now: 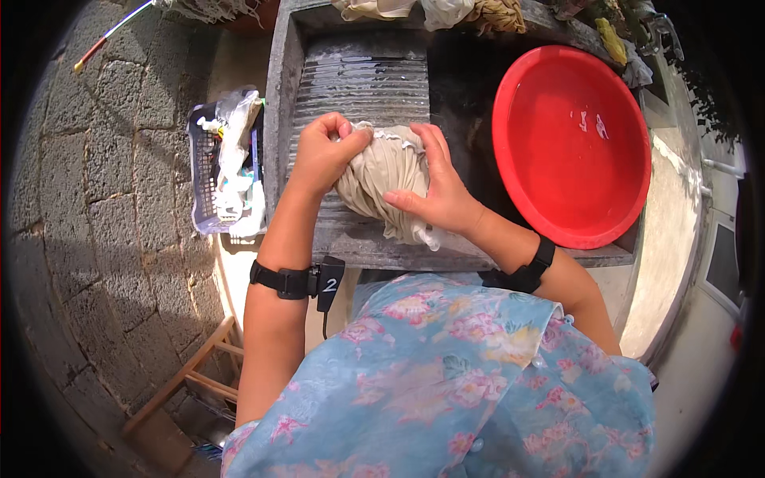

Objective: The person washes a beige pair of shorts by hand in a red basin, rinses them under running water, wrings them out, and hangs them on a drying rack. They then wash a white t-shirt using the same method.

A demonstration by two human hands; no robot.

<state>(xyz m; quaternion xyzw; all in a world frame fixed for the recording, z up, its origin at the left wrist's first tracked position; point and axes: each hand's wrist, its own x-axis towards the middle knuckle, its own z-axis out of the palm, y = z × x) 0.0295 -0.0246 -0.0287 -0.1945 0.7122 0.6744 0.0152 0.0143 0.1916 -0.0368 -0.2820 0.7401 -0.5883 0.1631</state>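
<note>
A bunched beige cloth (pixel 382 179) with a white frilled edge lies gathered on the ribbed stone washboard (pixel 364 77) of a wash sink. My left hand (pixel 323 152) pinches the cloth's upper left edge between thumb and fingers. On the opposite side, my right hand (pixel 439 185) rests against the cloth with thumb and fingers spread apart; the thumb lies over its front. Part of the fingers of both hands is hidden by the fabric. To the right, a red plastic basin (pixel 571 209) holding water stands in the sink's dark bay.
Several wrung cloths (pixel 445 12) lie along the sink's far rim. Beside its left wall sits a plastic basket (pixel 206 209) with bags and small items. A wooden ladder-like frame (pixel 179 376) leans at lower left, near a block wall (pixel 113 173). A yellow cloth (pixel 611 42) is at upper right.
</note>
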